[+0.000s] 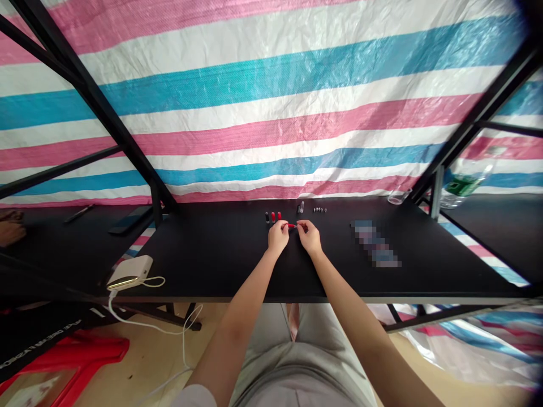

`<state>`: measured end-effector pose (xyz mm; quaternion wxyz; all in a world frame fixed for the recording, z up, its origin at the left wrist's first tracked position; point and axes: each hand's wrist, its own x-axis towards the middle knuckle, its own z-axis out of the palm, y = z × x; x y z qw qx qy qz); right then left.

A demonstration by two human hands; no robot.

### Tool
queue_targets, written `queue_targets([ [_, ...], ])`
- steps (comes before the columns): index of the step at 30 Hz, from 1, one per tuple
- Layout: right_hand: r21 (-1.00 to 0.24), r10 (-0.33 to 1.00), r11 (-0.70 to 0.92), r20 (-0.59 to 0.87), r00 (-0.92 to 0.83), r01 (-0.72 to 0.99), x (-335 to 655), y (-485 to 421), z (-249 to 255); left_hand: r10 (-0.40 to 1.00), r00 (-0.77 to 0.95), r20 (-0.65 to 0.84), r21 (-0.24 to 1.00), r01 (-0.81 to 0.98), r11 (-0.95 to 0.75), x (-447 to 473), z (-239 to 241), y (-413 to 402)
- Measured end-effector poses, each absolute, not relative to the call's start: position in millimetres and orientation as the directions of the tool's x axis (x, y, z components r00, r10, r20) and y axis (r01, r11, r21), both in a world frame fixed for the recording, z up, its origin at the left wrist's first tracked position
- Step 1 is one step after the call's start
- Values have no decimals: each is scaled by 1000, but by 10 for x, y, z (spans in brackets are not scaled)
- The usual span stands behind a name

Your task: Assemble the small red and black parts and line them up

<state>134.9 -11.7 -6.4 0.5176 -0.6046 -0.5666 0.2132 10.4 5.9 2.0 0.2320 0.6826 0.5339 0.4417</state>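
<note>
My left hand [278, 237] and my right hand [309, 236] meet over the black table [212, 254], both pinched on a small red piece [291, 226] held between their fingertips. Just beyond the hands, three small upright pieces [273, 217] stand in a row, one dark and two red. A small grey and black upright piece [301, 207] stands farther back, and a short row of tiny dark and silver parts [319, 210] lies to its right.
A blurred flat object [376, 244] lies right of my hands. A white power bank [129, 273] with a cable sits at the table's left front corner. A phone [129, 220] and pen [78, 213] lie on the left table. A clear bottle [464, 183] and a glass [399, 196] stand far right.
</note>
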Motion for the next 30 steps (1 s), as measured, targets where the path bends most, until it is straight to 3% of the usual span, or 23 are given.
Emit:
queue_targets([
  [7, -785, 902, 202, 382, 200, 586, 1323, -133, -49, 961, -5, 275, 922, 284, -263, 9, -56, -53],
  [13, -753, 908, 188, 377, 180, 630, 1312, -139, -38, 967, 42, 250, 963, 93, -253, 4, -57, -54],
  [17, -731, 934, 117, 311, 176, 672, 1306, -162, -18, 970, 48, 237, 969, 63, -239, 19, -37, -76],
  [30, -767, 886, 271, 435, 161, 582, 1302, -209, 13, 979, 50, 198, 979, 32, -199, 24, -9, -97],
])
